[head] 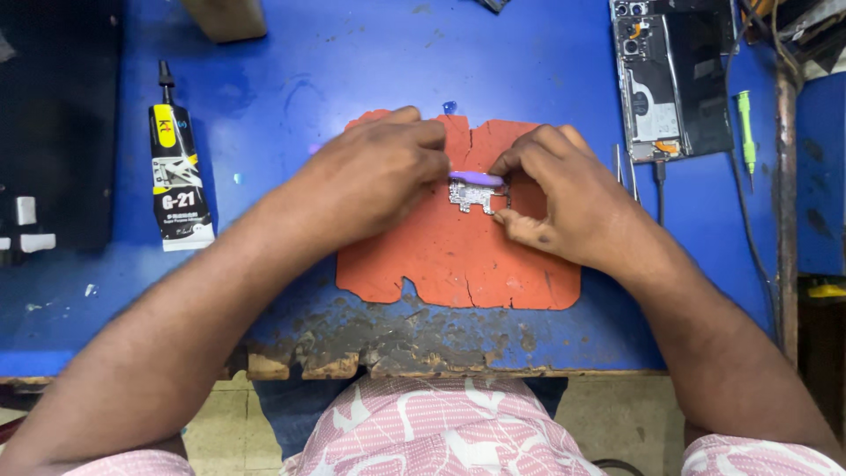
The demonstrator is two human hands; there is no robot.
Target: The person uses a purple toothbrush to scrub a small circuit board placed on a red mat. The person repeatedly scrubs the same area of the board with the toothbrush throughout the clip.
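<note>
A small silver circuit board [470, 196] lies on a torn orange mat [458, 260] in the middle of the blue bench. My left hand [374, 181] grips one end of a thin purple tool [477, 178] laid across the board's top edge. My right hand [560, 189] pinches the tool's other end, with its thumb resting against the board's right side. Both hands sit on the mat.
A black and yellow glue tube [179, 176] lies at the left. An opened phone [670, 75] with a cable sits at the back right, tweezers [624, 167] and a green screwdriver [746, 132] beside it. The bench's front edge [397, 348] is worn and chipped.
</note>
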